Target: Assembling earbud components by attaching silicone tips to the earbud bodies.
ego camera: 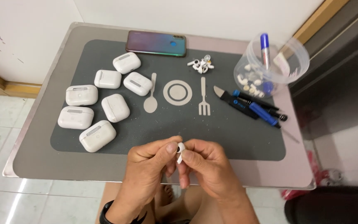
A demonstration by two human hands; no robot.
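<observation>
While left hand and right hand pinch one white earbud together: seven white cases beyond-left on grey mat, tools beyond-right, nothing between.

1. White earbud charging cases: seven, grouped toward the left edge of the grey mat.
2. Phone: one, face down at the mat's far edge.
3. Clear plastic tub: one, at the far right corner (small white parts inside, too many to count).
4. Loose white earbud parts: one small heap, number unclear.
5. Hand tools: about four, near the right edge.
6. White earbud: one, at the near edge.
</observation>
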